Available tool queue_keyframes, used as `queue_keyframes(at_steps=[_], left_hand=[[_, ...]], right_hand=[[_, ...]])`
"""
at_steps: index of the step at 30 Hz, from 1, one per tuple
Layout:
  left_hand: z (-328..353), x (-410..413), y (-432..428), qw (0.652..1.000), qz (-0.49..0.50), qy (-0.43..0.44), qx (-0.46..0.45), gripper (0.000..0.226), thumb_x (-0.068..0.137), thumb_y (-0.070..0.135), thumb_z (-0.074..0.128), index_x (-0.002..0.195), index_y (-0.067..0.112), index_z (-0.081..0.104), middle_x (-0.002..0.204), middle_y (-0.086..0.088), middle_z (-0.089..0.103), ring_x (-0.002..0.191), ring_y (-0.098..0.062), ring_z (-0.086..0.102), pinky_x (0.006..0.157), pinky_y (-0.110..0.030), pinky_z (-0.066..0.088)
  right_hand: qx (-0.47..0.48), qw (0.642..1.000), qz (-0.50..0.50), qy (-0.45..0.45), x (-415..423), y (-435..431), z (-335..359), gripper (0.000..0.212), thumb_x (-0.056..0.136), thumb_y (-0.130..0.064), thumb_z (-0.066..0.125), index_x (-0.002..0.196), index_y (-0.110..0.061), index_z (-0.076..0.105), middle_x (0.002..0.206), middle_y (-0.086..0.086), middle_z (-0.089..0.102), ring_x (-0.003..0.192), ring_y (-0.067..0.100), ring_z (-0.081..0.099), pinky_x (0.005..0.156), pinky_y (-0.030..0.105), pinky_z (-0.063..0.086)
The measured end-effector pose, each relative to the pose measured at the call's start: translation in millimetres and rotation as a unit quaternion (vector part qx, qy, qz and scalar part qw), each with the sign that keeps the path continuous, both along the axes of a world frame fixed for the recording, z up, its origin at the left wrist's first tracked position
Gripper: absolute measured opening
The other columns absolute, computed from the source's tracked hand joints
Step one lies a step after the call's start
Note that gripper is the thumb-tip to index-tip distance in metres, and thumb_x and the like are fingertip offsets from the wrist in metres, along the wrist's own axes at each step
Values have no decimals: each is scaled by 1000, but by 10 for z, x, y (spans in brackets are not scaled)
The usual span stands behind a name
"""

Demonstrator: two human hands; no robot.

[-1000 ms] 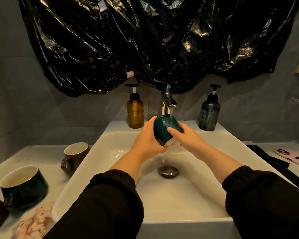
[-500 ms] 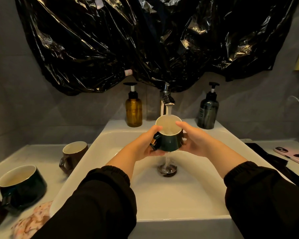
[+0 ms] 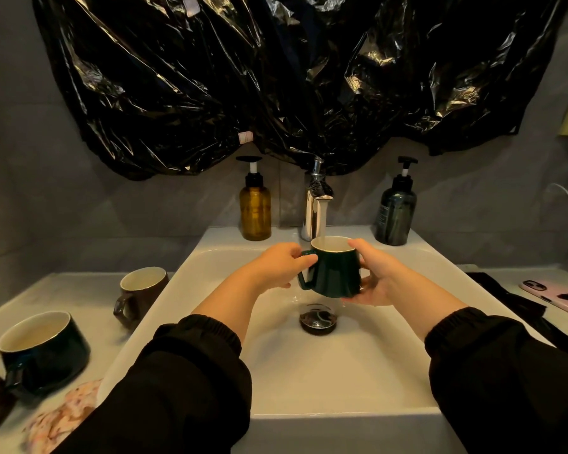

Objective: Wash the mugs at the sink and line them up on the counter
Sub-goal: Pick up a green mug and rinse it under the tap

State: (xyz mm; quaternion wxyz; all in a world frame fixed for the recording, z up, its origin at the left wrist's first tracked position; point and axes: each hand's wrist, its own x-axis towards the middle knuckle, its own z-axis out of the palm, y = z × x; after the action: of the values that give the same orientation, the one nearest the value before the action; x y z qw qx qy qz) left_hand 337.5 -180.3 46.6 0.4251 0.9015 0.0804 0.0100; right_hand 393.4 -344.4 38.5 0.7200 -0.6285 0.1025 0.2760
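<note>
Under faucet [image 3: 314, 211]: left hand [image 3: 276, 270] pinches green mug [image 3: 336, 273] by its handle, right hand [image 3: 379, 280] cups its wall. Risk: wet glaze slips, mug chips against sink basin [image 3: 341, 371].

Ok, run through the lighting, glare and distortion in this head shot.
Head view: dim, warm light; glare streaks on the black plastic sheet and the faucet; wide-angle stretch splays the sink and sleeves toward the frame edges; the dark green mug is sharp.
</note>
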Motion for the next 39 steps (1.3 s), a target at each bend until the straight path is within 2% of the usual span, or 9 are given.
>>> queue_keyframes(at_steps=[5,9,14,17,21,27,33,36,39], left_hand=[[1,19,11,990,27,-41,-132,19,100,26,42,103,12,55,116,-10,59,104,-22,58,76,-30,52],[40,17,50,955,106,-26,-275,24,101,29,41,107,10,53,107,-12,62,88,-24,64,71,-32,57],[25,-41,41,906,141,37,-398,35,101,26,41,129,6,49,118,-26,59,94,-34,67,75,-41,57],[-5,-73,34,890,148,68,-427,30,100,20,42,124,6,53,111,-23,64,90,-34,68,69,-40,59],[-51,-97,51,857,172,131,-468,19,98,18,47,107,5,58,101,-21,67,87,-35,69,56,-35,58],[-100,-86,-5,845,182,189,-466,29,100,26,42,85,4,54,103,-22,69,80,-32,70,39,-26,53],[-120,-59,-16,832,163,192,-494,32,99,33,43,103,4,57,100,-21,70,84,-38,70,57,-37,60],[-124,-53,32,807,163,198,-531,33,99,33,42,102,4,57,106,-21,69,87,-38,69,60,-35,60],[-122,-46,107,787,185,193,-555,32,100,29,39,97,3,57,107,-23,68,85,-39,69,50,-28,58]], right_hand=[[-24,998,46,-39,20,35,36,66,86,-61,54,135,-18,39,128,18,50,95,36,59,64,43,54],[-88,985,102,-106,46,35,85,70,87,-69,43,135,-18,40,124,17,52,105,32,57,81,41,50],[-43,981,137,-128,14,63,97,49,90,-53,52,123,-17,51,119,9,60,111,28,56,92,41,46],[-34,972,165,-163,-21,46,108,37,92,-39,57,122,-18,51,120,9,60,111,27,56,100,45,46],[-66,958,179,-213,-14,45,85,35,88,-29,66,119,-22,52,115,7,60,106,25,57,90,42,52],[-174,942,102,-267,3,68,-2,24,84,-38,69,100,-24,57,98,1,64,90,21,62,70,38,59],[-190,953,68,-226,-11,97,-30,49,82,-51,66,112,-14,57,108,9,64,96,31,65,72,43,60],[-210,939,55,-266,-54,162,-11,43,85,-49,64,109,-14,56,108,9,62,96,29,64,65,38,60],[-229,913,63,-333,-94,260,25,38,87,-44,63,111,-17,51,109,4,58,98,25,60,64,34,59]])
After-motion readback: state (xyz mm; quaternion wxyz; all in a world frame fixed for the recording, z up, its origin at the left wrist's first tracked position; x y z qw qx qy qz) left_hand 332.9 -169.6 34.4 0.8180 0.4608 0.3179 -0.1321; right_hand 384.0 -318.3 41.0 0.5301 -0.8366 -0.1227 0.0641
